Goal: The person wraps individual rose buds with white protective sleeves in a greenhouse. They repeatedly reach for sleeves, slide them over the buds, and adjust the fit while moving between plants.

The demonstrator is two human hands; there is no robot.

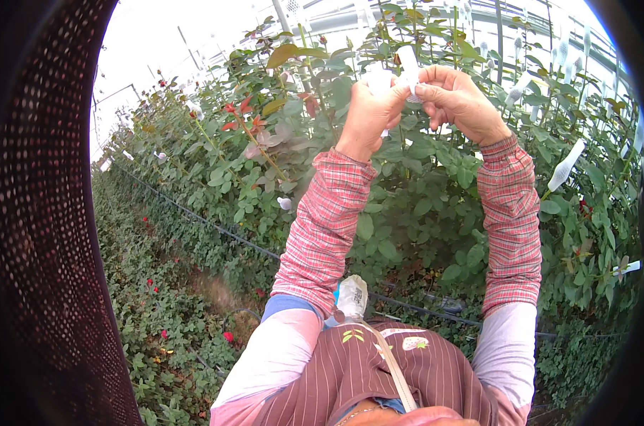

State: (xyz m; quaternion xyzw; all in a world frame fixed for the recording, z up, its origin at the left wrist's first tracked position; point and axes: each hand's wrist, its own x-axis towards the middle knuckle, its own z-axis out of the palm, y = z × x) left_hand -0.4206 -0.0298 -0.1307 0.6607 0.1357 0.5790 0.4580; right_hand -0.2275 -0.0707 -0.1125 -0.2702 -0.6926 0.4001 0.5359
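Both my hands are raised in front of the rose bushes point(396, 213), near the top of the view. My left hand point(372, 109) grips a bunch of white mesh bud sleeves point(377, 80), partly hidden by its fingers. A single white sleeve point(407, 59) stands up between my hands. My right hand point(457, 101) pinches the lower end of this sleeve with thumb and forefinger, close to my left thumb. Whether a rosebud is inside it I cannot tell.
A rose stem at the right bears a white mesh sleeve point(565, 166); several more sleeved buds stand behind. A dark hose point(194, 213) runs along the plants. A white bag with writing point(352, 298) hangs at my front. Low foliage with red blooms point(228, 336) lies at left.
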